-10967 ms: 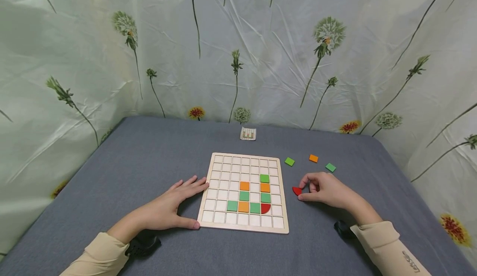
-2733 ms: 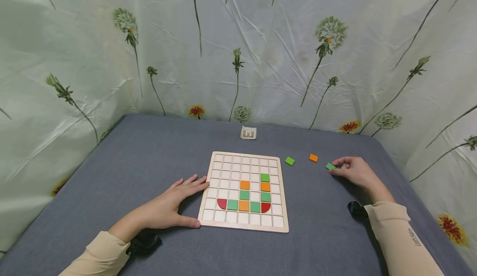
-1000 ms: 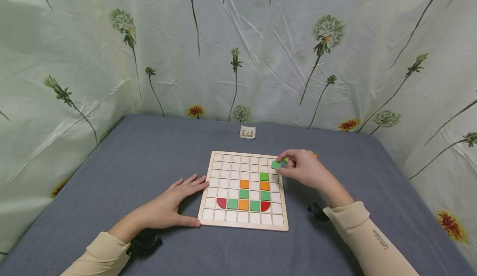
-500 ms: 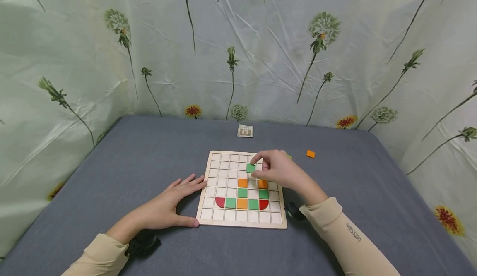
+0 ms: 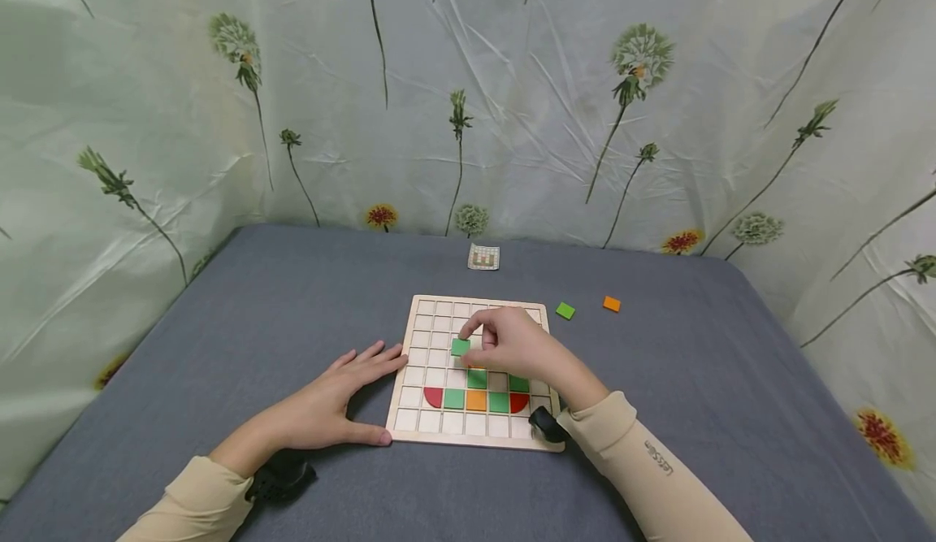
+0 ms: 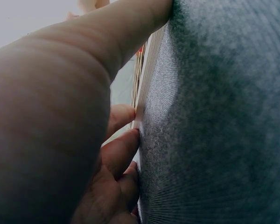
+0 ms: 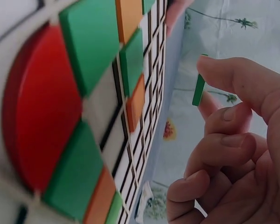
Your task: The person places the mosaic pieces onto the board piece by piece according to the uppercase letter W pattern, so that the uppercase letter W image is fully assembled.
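My right hand (image 5: 512,343) pinches a green square tile (image 5: 460,348) between thumb and index finger. In the right wrist view this green tile (image 7: 199,86) is seen edge-on, held apart from the board. Below it lies a wooden grid board (image 5: 471,436). Along one row sit a red quarter-round (image 5: 433,397), a green tile, an orange tile (image 5: 476,401), another green tile and a second red quarter-round (image 5: 519,403). Other tiles stand above them, partly hidden by my right hand. My left hand (image 5: 329,408) rests with fingers spread, its fingertips and thumb touching the board's left edge.
On the grey cloth right of the board lie a light green tile (image 5: 565,311) and an orange tile (image 5: 611,304). A small printed pattern card (image 5: 483,257) lies behind the board. A flowered curtain (image 5: 329,103) hangs past the table's far edge.
My right hand set a red quarter-round at the row's left end, then picked up the green tile from the right and carried it left over the board. My left hand stays put.
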Available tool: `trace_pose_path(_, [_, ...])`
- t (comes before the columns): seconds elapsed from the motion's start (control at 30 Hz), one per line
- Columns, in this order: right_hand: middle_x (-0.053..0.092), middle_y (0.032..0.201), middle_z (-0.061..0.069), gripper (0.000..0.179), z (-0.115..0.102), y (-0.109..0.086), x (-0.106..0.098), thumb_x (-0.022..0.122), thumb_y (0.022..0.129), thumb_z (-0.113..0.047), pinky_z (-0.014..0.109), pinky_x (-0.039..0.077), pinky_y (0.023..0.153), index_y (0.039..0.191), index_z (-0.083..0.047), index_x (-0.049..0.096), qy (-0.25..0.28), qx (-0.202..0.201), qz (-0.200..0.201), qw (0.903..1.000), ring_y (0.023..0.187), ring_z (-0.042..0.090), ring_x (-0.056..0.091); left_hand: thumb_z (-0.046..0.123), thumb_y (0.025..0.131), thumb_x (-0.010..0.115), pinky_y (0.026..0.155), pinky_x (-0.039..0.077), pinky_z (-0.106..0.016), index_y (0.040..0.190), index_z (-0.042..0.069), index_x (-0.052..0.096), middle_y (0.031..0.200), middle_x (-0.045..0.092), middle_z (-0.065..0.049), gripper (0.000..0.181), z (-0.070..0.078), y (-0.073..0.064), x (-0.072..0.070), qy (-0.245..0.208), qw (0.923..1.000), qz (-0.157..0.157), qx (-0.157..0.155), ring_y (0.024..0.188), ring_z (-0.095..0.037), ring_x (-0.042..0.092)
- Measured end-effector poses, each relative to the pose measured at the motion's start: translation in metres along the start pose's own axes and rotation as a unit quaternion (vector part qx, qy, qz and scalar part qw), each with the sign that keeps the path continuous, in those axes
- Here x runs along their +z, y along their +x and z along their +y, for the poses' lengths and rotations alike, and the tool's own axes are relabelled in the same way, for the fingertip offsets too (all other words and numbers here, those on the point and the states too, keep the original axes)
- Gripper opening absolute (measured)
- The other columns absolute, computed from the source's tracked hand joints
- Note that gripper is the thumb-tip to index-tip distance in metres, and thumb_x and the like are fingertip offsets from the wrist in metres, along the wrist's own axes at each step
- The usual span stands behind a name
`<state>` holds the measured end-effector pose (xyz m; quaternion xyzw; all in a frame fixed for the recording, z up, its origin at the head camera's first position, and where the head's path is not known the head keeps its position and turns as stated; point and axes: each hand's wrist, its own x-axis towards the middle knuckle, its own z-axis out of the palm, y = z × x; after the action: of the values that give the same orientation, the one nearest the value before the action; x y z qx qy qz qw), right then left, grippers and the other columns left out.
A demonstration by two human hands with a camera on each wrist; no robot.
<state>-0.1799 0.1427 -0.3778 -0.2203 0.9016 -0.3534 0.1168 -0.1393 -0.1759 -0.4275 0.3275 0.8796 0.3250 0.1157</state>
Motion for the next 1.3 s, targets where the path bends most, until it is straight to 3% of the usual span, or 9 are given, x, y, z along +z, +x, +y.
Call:
trace_pose_path(0.17, [0.052, 0.063, -0.008, 0.021, -0.004, 0.003, 0.008, 0.084, 0.092, -0.020, 0.022, 0.046, 0.066, 0.111, -0.015, 0.077, -0.003, -0.007, -0.022, 0.9997, 0.056, 0.006, 0.044, 0.059, 0.085, 0.086, 0.127, 0.014, -0.075, 0.165, 0.021, 0.045, 0.175, 0.037, -0.007, 0.098, 0.000, 0.000, 0.000, 0.000, 0.9999, 0.004, 0.009, 0.165, -0.045, 0.024])
trace_pose_path(0.47, [0.052, 0.061, -0.006, 0.019, -0.006, 0.005, 0.019, 0.083, 0.091, -0.016, 0.023, 0.043, 0.053, 0.109, -0.015, 0.077, 0.027, 0.012, -0.051, 0.9983, 0.050, 0.008, 0.045, 0.058, 0.086, 0.086, 0.127, 0.014, -0.075, 0.165, 0.020, 0.045, 0.175, 0.037, -0.008, 0.097, 0.001, -0.001, -0.002, 0.003, 0.9999, 0.000, 0.013, 0.164, -0.046, 0.024])
trace_pose_path(0.77, [0.051, 0.060, -0.007, 0.018, -0.007, 0.008, 0.028, 0.085, 0.090, -0.019, 0.020, 0.037, 0.054, 0.106, -0.015, 0.078, 0.009, -0.004, -0.060, 0.9981, 0.053, 0.006, 0.044, 0.057, 0.086, 0.087, 0.126, 0.014, -0.076, 0.165, 0.018, 0.045, 0.175, 0.037, -0.010, 0.097, 0.000, -0.001, -0.001, 0.002, 0.9999, 0.000, 0.013, 0.164, -0.047, 0.025])
trace_pose_path(1.3, [0.056, 0.062, -0.007, 0.017, -0.008, 0.011, 0.032, 0.087, 0.090, -0.025, 0.021, 0.039, 0.055, 0.103, -0.019, 0.078, -0.005, -0.004, -0.066, 0.9978, 0.054, 0.007, 0.047, 0.057, 0.085, 0.087, 0.126, 0.015, -0.075, 0.165, 0.019, 0.046, 0.174, 0.038, -0.009, 0.097, 0.000, -0.001, -0.001, 0.003, 0.9999, 0.005, 0.014, 0.164, -0.047, 0.026])
